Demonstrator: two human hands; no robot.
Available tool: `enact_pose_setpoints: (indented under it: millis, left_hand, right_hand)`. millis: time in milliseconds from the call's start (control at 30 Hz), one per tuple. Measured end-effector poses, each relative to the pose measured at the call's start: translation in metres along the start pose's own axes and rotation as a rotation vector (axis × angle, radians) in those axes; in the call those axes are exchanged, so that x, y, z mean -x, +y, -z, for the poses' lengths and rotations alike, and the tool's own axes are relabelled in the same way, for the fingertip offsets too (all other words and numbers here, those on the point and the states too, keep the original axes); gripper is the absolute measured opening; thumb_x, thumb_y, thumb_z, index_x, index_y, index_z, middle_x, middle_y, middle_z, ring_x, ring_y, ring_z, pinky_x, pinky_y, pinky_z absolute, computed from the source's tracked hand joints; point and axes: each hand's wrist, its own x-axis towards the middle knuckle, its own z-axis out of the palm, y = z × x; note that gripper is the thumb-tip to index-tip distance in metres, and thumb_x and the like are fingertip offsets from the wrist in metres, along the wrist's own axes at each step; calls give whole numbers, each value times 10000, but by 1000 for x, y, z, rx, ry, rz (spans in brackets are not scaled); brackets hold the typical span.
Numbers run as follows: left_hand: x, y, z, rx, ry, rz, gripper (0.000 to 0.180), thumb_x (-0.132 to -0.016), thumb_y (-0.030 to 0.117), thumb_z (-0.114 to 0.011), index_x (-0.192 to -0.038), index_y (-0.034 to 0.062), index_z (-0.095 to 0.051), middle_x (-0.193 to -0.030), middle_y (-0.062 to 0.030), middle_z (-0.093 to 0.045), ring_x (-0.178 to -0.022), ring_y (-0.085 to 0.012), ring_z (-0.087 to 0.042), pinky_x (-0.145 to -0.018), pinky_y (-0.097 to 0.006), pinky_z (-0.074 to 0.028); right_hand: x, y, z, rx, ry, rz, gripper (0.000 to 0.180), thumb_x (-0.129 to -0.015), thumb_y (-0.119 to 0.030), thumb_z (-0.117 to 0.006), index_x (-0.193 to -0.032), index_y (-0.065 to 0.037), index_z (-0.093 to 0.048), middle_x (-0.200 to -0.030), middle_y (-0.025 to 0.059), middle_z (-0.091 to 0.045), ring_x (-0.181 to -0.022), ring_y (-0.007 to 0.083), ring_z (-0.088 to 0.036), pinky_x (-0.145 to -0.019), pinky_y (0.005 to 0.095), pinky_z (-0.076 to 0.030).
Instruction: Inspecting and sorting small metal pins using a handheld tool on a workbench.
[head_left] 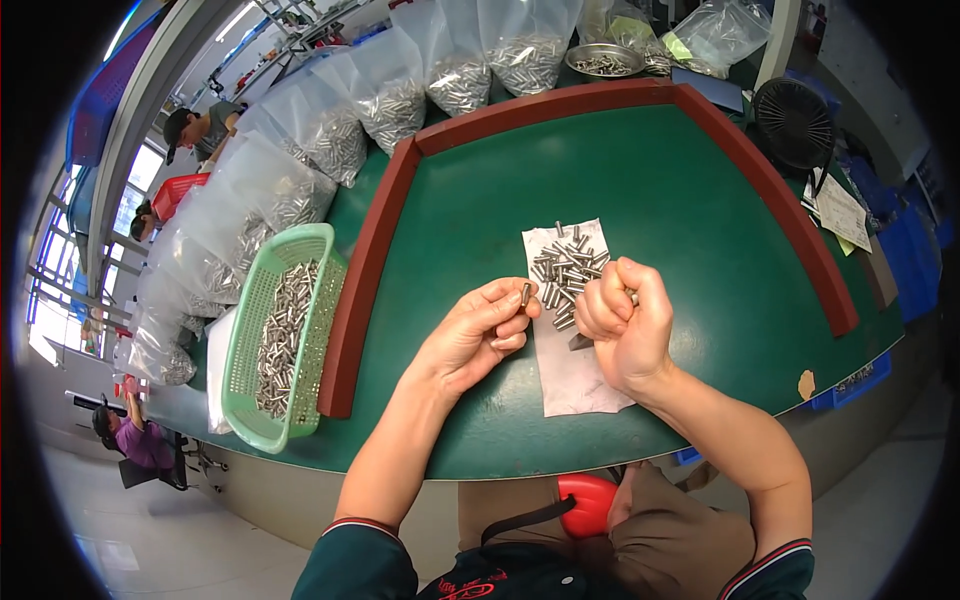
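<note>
Between the thumb and fingertips of my left hand [478,335] is a small shiny metal pin [526,294], held roughly upright. My right hand [630,325] is closed in a fist just right of it. A bit of metal shows at the top of that fist, and a dark flat end [580,342] sticks out below; the rest is hidden by the fingers. A loose heap of similar metal pins [562,262] lies between and beyond my hands, on a whitish cloth or paper sheet [572,385].
Dark red rails [545,103] border the green tabletop [470,200]. Left stands a light green basket [325,330] of pins. Clear bags [395,105] of metal parts line the far and left sides. A metal bowl [605,60] and black fan [795,122] stand at the back. People work at left.
</note>
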Motion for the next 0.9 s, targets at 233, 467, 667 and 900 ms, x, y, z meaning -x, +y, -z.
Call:
enact_pose_setpoints:
  millis: [233,467,667,900]
  left_hand:
    - [11,13,-1,83,124,-51,249,-908,230,-465,-997,0,-497,-688,-9,-456,-508,-43,-311,-450,-171,-284]
    - [55,78,14,-1133,1131,-1245,200,-918,157,-432,-873,7,-556,-618,-8,-476,-527,-80,-401,-464,-213,-291]
    - [100,87,69,-1910,1876,-809,375,-802,213,-556,-1109,3,-506,-1292,-204,-373,-1270,-372,-228,-954,-619,-127]
    - [33,48,16,-1779,980,-1145,192,-706,117,-656,-877,63,-589,-936,-73,-550,-956,-242,-491,-830,-389,-331]
  right_hand:
    - [-2,3,-6,-8,1,-39,375,-858,-217,-327,-502,-129,-247,-405,-26,-230,-380,73,-159,-378,246,-151]
    - [6,-2,-9,29,-25,-54,376,-856,-235,-328,-498,-143,-256,-392,-37,-219,-373,81,-141,-394,255,-150]
    - [9,2,-18,-3,-38,-57,381,-860,-248,-332,-501,-145,-252,-396,-38,-214,-377,83,-144,-395,255,-148]
    - [-3,-32,-11,-41,-76,133,404,-877,-248,-320,-502,-144,-215,-412,-29,-177,-412,93,-121,-415,267,-143]
